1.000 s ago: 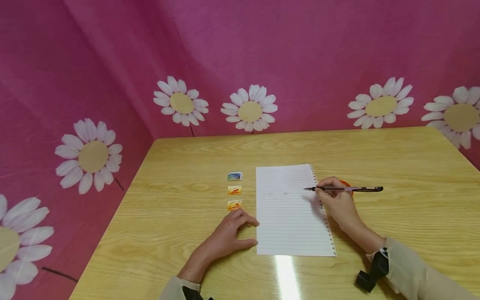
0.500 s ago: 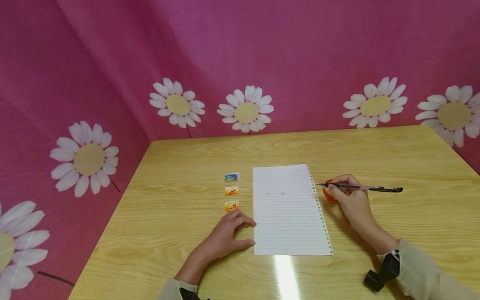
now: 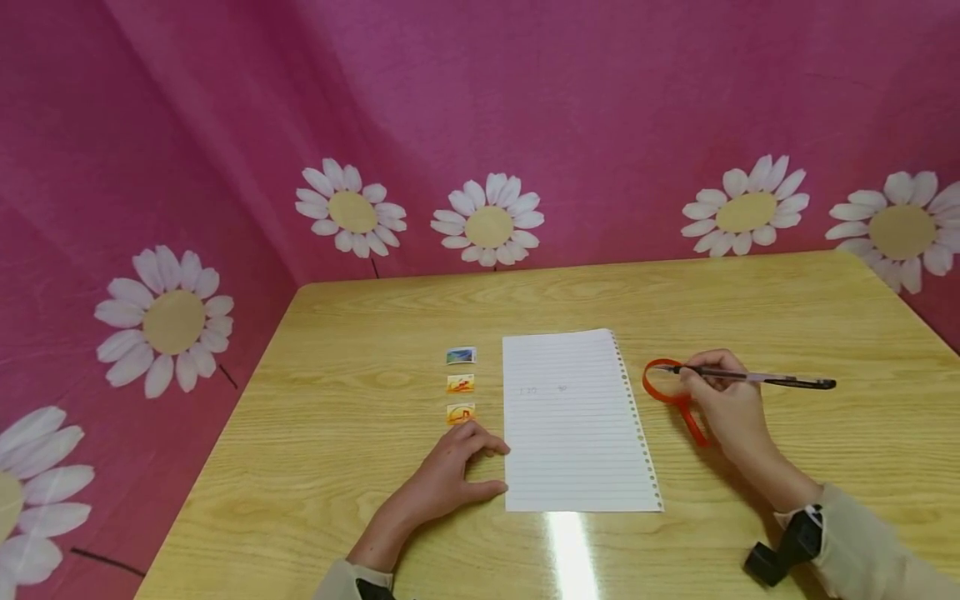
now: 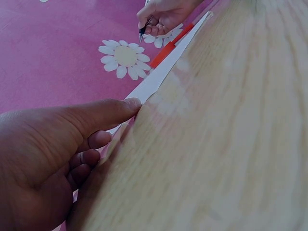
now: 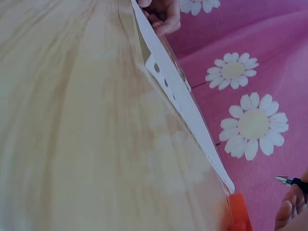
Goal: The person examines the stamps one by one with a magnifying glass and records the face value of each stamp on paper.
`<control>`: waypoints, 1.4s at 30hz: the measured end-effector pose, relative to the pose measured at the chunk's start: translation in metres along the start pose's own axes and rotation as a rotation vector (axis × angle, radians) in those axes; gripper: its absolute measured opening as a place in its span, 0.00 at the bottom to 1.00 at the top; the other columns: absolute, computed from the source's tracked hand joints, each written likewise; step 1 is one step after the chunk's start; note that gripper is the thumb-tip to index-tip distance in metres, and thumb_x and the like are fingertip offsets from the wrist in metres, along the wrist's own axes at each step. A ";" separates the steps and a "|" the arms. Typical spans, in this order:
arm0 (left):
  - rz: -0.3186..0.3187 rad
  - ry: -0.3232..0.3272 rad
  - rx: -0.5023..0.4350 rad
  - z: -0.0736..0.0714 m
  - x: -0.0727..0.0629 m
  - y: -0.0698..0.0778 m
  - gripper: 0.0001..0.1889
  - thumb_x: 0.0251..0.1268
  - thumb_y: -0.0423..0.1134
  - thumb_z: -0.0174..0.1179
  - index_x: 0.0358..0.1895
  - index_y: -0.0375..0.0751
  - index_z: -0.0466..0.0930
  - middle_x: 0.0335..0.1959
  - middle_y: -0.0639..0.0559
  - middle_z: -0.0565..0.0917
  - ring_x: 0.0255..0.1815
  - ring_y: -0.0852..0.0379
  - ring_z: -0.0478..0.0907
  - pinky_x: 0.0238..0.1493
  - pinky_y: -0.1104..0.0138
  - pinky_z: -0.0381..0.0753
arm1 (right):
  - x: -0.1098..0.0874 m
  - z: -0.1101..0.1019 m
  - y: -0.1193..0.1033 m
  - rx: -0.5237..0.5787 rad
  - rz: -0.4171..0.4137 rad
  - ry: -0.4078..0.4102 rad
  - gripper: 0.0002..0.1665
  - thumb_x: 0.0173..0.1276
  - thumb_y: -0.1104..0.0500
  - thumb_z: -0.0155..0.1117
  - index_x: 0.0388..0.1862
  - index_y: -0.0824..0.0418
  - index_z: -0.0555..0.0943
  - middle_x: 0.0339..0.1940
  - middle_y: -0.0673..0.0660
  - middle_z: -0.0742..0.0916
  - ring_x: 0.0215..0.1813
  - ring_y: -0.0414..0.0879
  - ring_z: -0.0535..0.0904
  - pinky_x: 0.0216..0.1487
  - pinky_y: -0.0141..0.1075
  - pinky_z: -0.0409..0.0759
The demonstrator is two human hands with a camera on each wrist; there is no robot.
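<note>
My right hand pinches a dark, slim pen, its tip pointing left above the round lens of a red magnifying glass. The magnifying glass lies on the table, just right of a lined sheet of paper with punched holes. Faint pencil-like marks show on the sheet's upper part. At its left edge rests my left hand, thumb and fingers spread apart and touching the edge. In the left wrist view, the thumb lies on the paper. The right wrist view catches the pen tip.
Three small stamp-like pictures stand in a column left of the sheet: a blue one, and two yellow-orange ones, the middle and the lower. The wooden table meets a pink flowered cloth behind.
My right hand has moved right with the pen, off the sheet and past its holed edge. The magnifying glass, mostly hidden before, now shows. The left hand stays at the paper's edge.
</note>
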State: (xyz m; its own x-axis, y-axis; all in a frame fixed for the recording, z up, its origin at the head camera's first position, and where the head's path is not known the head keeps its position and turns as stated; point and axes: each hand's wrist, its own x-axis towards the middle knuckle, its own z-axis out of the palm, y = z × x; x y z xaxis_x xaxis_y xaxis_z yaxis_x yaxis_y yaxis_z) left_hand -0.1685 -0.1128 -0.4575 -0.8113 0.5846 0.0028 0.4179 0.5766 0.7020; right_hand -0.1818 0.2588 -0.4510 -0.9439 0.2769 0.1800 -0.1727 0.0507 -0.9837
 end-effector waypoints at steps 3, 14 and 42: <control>0.002 0.003 0.006 0.001 0.000 0.000 0.18 0.60 0.48 0.69 0.52 0.51 0.80 0.45 0.58 0.75 0.47 0.60 0.68 0.52 0.64 0.68 | -0.001 -0.007 0.001 0.020 -0.011 0.005 0.10 0.66 0.70 0.61 0.35 0.54 0.78 0.28 0.40 0.82 0.25 0.29 0.74 0.25 0.22 0.71; 0.017 0.009 0.012 0.001 -0.001 -0.002 0.18 0.60 0.49 0.69 0.52 0.52 0.80 0.45 0.58 0.75 0.47 0.60 0.68 0.51 0.64 0.68 | 0.002 -0.030 0.008 0.010 -0.018 0.048 0.10 0.66 0.70 0.62 0.35 0.54 0.78 0.33 0.39 0.82 0.29 0.28 0.74 0.27 0.21 0.71; 0.012 0.006 0.003 0.002 -0.001 -0.002 0.18 0.60 0.50 0.68 0.52 0.52 0.80 0.44 0.58 0.74 0.46 0.60 0.66 0.49 0.66 0.66 | 0.003 -0.066 0.010 -0.397 -0.015 0.023 0.01 0.74 0.55 0.57 0.43 0.48 0.75 0.35 0.36 0.77 0.28 0.30 0.75 0.24 0.26 0.73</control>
State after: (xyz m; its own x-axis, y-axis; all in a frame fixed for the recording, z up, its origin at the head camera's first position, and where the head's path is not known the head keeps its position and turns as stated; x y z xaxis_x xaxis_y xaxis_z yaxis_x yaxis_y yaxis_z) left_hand -0.1681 -0.1139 -0.4604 -0.8084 0.5884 0.0155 0.4291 0.5711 0.6997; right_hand -0.1674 0.3233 -0.4600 -0.9346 0.2946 0.1992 -0.0602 0.4209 -0.9051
